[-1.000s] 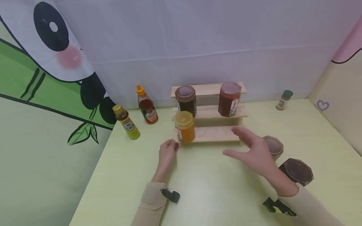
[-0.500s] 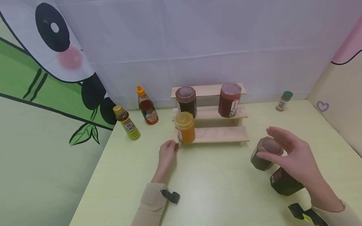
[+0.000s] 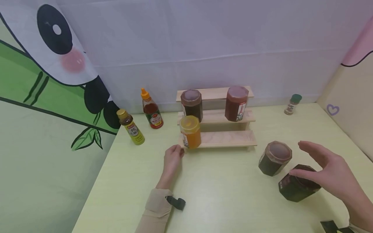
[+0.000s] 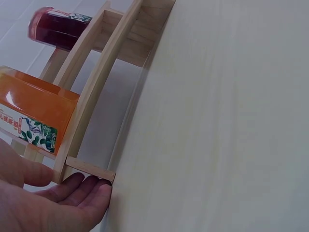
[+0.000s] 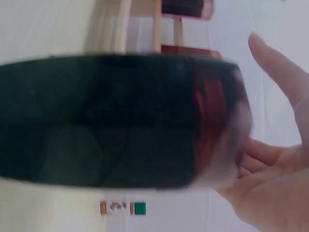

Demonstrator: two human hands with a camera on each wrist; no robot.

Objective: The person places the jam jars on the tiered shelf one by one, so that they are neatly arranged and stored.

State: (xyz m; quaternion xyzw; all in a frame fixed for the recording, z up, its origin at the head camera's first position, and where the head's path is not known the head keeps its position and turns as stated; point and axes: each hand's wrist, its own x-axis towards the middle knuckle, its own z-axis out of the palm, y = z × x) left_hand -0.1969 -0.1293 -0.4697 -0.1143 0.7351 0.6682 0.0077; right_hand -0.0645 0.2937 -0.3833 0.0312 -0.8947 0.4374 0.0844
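Observation:
My left hand (image 3: 172, 160) holds the front left corner of a three-tier wooden rack (image 3: 227, 138). In the left wrist view its thumb lies against the shelf end, with the fingers curled by the support. An orange jar with a yellow lid (image 3: 190, 132) stands on the lowest tier beside that hand. My right hand (image 3: 332, 171) is spread, thumb and fingers apart, close to a dark jar (image 3: 297, 186) on the table. The thumb overlaps this jar's lid in the head view; contact cannot be told. The same dark jar (image 5: 120, 121) fills much of the right wrist view.
Another dark jar (image 3: 274, 160) stands just behind the near one. A dark jar (image 3: 193, 105) and a red jar (image 3: 236, 105) sit higher on the rack. Left of it are a sauce bottle (image 3: 152, 111) and an oil bottle (image 3: 131, 129). A green-capped shaker (image 3: 292, 105) stands back right.
My right hand has moved from in front of the rack, rightward and nearer, past the first dark jar to the near one. My left hand keeps its place at the rack corner.

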